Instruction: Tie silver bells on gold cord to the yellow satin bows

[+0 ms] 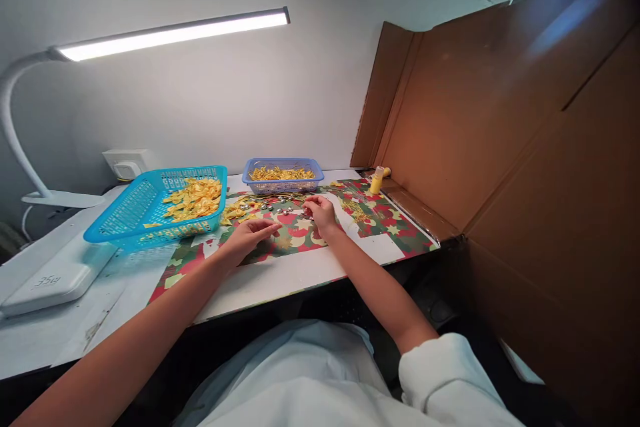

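Note:
My left hand (250, 237) rests low over the patterned sheet (295, 240), its thumb and fingertips pinched together. Whatever lies between those fingertips is too small to make out. A little farther off, to the right, my right hand (321, 212) is also closed in a pinch beside several small silver bell-like balls (284, 211); what it holds I cannot make out. Gold ribbon pieces (234, 212) lie loose on the sheet beyond my left hand. Fine gold strands (356, 211) are heaped to the right of my right hand.
A blue basket (120, 213) of gold ribbon pieces stands left, a purple basket (283, 187) of gold pieces at the back. A yellow-filled bottle (377, 181) stands near the cardboard wall (500, 120). At left are a white power bank (60, 280) and a lit lamp (175, 33).

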{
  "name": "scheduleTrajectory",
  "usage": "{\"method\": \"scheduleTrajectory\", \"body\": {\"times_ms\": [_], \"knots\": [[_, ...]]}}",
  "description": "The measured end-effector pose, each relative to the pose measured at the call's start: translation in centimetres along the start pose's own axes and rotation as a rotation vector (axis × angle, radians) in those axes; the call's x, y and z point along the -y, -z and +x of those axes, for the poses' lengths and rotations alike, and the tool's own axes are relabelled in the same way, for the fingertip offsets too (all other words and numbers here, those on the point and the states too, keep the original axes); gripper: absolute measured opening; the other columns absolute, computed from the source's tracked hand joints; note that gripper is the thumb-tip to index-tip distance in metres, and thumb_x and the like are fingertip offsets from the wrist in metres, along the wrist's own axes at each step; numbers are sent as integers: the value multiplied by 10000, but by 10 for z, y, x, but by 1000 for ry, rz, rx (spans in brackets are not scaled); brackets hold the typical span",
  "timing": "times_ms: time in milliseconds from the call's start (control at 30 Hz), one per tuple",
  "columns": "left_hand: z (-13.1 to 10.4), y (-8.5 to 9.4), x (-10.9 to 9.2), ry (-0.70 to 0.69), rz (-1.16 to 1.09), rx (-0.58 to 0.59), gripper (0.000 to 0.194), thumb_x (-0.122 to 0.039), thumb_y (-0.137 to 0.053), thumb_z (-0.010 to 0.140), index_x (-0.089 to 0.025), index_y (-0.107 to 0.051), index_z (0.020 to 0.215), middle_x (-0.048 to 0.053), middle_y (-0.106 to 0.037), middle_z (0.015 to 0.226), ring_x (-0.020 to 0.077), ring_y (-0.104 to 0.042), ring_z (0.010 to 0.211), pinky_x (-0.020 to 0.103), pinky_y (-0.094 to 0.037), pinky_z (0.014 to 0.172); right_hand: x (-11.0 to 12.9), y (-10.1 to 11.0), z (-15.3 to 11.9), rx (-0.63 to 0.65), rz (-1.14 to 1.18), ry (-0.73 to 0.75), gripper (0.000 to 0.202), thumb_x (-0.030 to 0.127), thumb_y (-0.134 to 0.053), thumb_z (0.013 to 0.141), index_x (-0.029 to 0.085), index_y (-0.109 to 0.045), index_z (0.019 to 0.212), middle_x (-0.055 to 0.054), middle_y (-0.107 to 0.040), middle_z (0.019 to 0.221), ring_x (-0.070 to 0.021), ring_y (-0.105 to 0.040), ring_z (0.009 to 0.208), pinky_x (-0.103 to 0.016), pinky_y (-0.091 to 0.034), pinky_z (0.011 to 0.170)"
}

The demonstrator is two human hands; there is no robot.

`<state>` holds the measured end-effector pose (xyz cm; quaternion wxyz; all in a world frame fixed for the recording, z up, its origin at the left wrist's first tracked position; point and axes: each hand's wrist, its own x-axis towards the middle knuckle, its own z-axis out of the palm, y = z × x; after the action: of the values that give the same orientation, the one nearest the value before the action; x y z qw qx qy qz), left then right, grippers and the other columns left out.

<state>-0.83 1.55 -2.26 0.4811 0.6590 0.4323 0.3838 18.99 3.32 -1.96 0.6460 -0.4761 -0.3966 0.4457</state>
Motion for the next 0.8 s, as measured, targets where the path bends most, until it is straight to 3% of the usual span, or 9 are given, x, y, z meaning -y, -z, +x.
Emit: {"method": "scheduleTrajectory", "body": {"times_ms": [167,300,400,500,567,633,800], "knots": [[6,3,8,45,-142,-6,516,-609,-789,548,-169,-750,817,45,-691,732,123,-569,625,214,-425,551,5,-3,-10,183,-50,14,57,223,-636,670,184,-643,711,8,-635,673,-126,-577,649,-258,-458,655],[6,3,6,69,-198,-1,542,-604,-819,491,-157,-741,789,43,-672,713,112,-554,610,210,-430,549,5,-5,-17,434,-130,103,160,262,-716,660,191,-712,804,-20,-689,826,-156,-623,803,-274,-471,746],[5,4,3,91,-199,-11,536,-605,-812,507,-158,-731,791,50,-680,742,104,-542,577,195,-393,486,1,-6,-19,483,-164,137,157,321,-726,686,188,-711,767,-20,-687,790,-159,-625,783,-285,-472,751],[5,6,2,121,-199,-61,526,-595,-820,499,-182,-739,815,41,-696,773,101,-541,558,183,-356,439,-6,-10,-20,555,-142,98,201,352,-789,619,182,-714,695,-12,-687,731,-157,-623,742,-284,-472,739],[6,8,2,76,-207,-101,516,-576,-842,460,-189,-747,788,51,-717,842,133,-591,645,204,-432,503,-10,-15,-22,595,-121,56,252,335,-841,527,186,-732,698,-1,-693,717,-151,-621,719,-281,-468,738],[7,9,3,38,-180,-107,495,-576,-843,458,-208,-757,778,52,-730,925,181,-626,782,222,-474,571,-13,-21,-23,552,-63,26,288,317,-869,450,190,-734,671,13,-688,693,-136,-611,690,-276,-462,751],[11,13,8,-92,-49,-92,477,-618,-785,546,-223,-772,813,58,-707,1094,296,-558,1130,269,-509,740,-4,-25,-25,598,52,-108,297,298,-873,395,186,-736,633,26,-675,649,-114,-600,673,-256,-453,756]]}}
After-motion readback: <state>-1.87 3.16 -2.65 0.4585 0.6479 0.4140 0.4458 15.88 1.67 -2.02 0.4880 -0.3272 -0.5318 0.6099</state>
